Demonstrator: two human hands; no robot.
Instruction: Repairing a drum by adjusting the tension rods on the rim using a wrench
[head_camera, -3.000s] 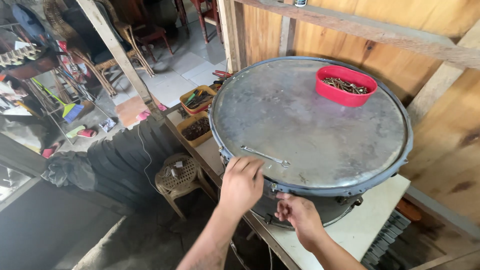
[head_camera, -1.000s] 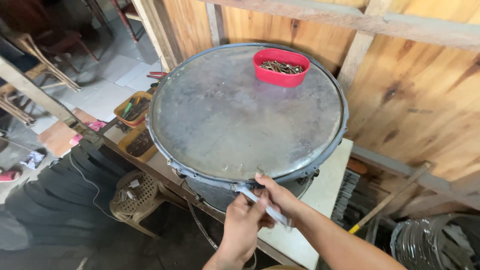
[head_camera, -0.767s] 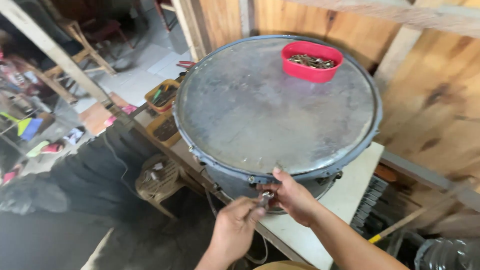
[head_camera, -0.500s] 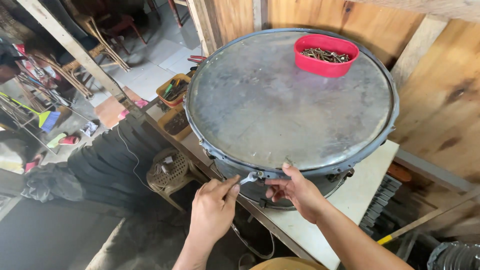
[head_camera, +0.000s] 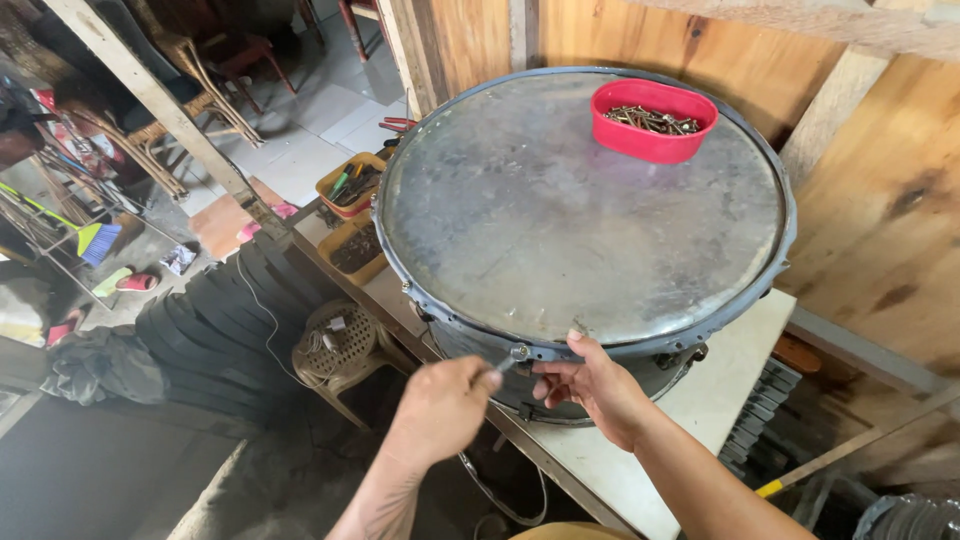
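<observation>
— So, where does the tension bolt (head_camera: 519, 354) sit?

— On the near rim of the big drum (head_camera: 580, 200), right at the hoop's front edge, head facing the person. It lies between the two hands.

— And its long axis?

— It looks to run downward along the drum's side, though only the head shows clearly. A slim metal tool (head_camera: 505, 365) slants up from the lower left to meet it.

— Which hand is closer?

— The left hand (head_camera: 440, 408) is curled shut around that tool, just below and left of the bolt. The right hand (head_camera: 597, 385) sits just to the right, fingers bent and pinched near the bolt, thumb resting on the hoop; I cannot tell whether it grips anything.

— Anything else on the drum?

— A red tray (head_camera: 652, 120) of small metal parts at the far edge, well apart.
</observation>
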